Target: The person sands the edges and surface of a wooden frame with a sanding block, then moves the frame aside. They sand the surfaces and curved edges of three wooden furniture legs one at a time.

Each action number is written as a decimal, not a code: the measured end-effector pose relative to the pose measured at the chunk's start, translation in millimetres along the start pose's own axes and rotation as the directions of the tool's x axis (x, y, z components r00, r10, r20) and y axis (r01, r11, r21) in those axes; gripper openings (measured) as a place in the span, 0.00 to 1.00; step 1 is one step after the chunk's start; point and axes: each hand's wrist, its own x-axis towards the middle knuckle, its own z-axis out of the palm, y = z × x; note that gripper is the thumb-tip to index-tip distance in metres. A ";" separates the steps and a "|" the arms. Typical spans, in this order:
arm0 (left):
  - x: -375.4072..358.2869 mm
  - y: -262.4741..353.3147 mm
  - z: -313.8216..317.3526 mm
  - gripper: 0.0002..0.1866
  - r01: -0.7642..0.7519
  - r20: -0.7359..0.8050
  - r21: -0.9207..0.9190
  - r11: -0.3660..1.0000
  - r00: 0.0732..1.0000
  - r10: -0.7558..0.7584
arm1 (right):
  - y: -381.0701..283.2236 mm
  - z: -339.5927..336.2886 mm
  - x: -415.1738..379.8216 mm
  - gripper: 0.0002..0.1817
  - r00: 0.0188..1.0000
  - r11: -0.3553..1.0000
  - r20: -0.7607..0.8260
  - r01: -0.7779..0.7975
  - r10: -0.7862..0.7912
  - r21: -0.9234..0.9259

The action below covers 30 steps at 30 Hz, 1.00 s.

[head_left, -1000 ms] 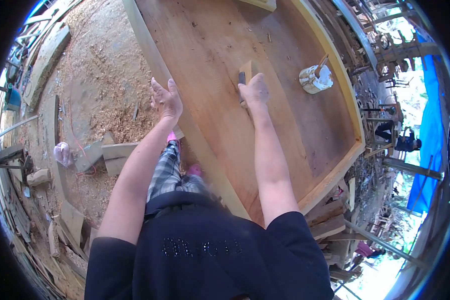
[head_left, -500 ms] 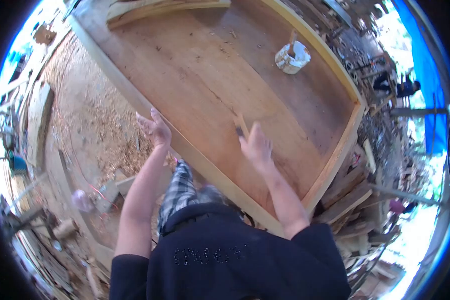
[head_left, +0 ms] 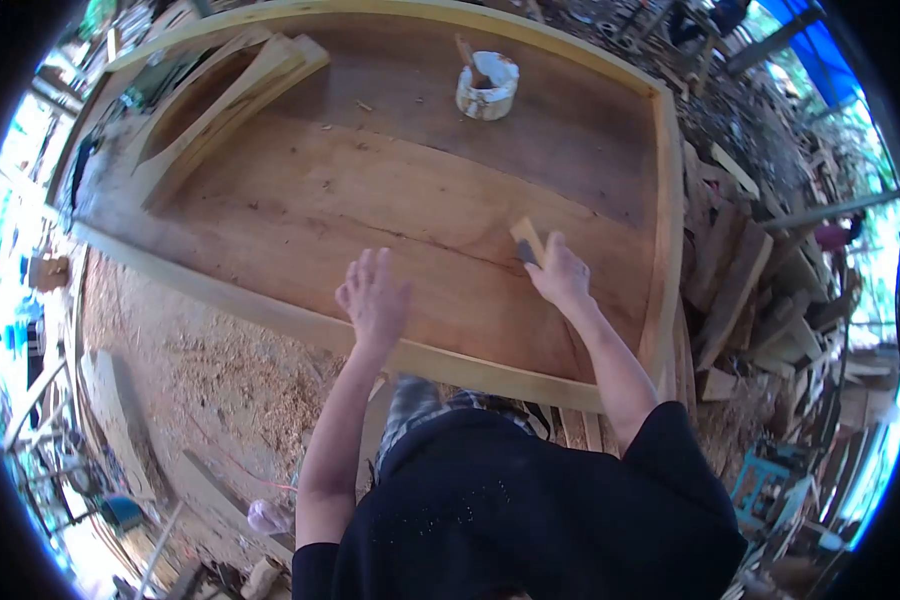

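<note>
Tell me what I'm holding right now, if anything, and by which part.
Your right hand holds a small wooden block by the end nearer you, its far end sticking out. Your left hand appears empty.

On your right you have a jumbled pile of wood scraps (head_left: 735, 285), with a blue tarp (head_left: 820, 55) above it and a teal frame (head_left: 765, 485) below. To your left, wood shavings (head_left: 255, 395) litter the ground near a thin red cord (head_left: 235, 458) and a pale bag (head_left: 268, 517).

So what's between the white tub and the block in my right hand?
In the head view, just bare wooden panel lies between the tub and the block in your right hand, darker near the tub.
</note>
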 end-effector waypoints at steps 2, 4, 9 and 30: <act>5.5 21.9 18.6 0.40 -0.190 0.146 0.007 0.982 0.972 0.187 | 43.8 -6.6 -23.0 0.27 0.988 0.989 -0.040 -0.150 0.149 -0.017; 7.9 41.6 31.7 0.42 -0.333 0.291 0.033 0.942 0.905 0.310 | 80.3 -9.6 -44.9 0.28 0.965 0.968 -0.084 -0.251 0.248 -0.026; 9.6 62.1 58.6 0.44 -0.646 0.353 -0.027 0.763 0.708 0.612 | 116.2 2.6 -67.3 0.28 0.849 0.884 -0.255 -0.461 0.464 0.072; 54.1 -7.1 0.0 0.47 -0.389 0.499 0.365 0.846 0.849 0.175 | 93.0 13.5 -79.9 0.24 0.858 0.895 -0.262 -0.439 0.443 0.075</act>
